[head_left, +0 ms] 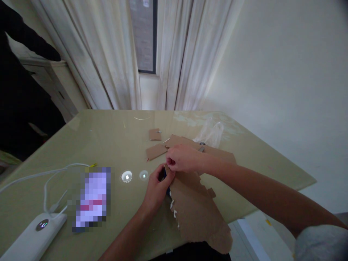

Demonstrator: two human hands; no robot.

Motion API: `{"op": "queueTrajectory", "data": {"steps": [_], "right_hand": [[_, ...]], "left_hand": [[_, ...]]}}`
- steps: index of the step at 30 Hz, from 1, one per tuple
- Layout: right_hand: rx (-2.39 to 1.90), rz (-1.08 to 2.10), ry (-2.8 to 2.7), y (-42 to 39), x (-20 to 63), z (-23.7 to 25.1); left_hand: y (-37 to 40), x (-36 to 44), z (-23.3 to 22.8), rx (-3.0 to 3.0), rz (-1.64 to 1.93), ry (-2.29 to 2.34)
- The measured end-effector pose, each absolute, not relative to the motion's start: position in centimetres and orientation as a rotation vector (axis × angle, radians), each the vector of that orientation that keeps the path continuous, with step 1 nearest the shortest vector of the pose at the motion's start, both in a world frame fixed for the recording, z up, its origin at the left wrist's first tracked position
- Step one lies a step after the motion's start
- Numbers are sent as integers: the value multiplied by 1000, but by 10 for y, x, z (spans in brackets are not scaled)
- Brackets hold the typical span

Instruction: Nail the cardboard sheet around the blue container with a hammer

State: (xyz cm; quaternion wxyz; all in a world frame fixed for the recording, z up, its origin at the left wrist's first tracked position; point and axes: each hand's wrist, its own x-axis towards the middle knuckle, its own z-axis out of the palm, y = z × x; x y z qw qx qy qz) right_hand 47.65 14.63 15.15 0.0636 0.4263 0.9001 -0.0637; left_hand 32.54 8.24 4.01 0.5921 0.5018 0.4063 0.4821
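A large torn sheet of brown cardboard (198, 214) lies over the near edge of a glossy beige table (108, 145). My left hand (157, 187) grips the sheet's upper left corner, with a small dark object partly hidden under the fingers. My right hand (182, 158) pinches the same corner from above, fingers closed on the cardboard edge. White strips show along the sheet's torn left edge. Two smaller cardboard scraps (155, 150) lie just beyond my hands, and another brown piece (217, 150) stretches behind my right wrist.
A crumpled clear plastic bag (210, 132) sits at the far right of the table. A white power strip (32, 237) with white cables (49, 174) and a blurred phone screen (91, 199) lie at the near left. A dark-clothed person (19, 90) stands at far left. Curtains hang behind.
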Motion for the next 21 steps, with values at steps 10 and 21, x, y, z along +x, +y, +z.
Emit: {"op": "queueTrajectory", "data": {"steps": [10,21], "right_hand": [[1326,-247,2663,148,472,150],[1243,-216,2577,151,461,162]], "left_hand": [[84,326,38,1181,1134,933],[84,325,34,1188,1132,919]]}}
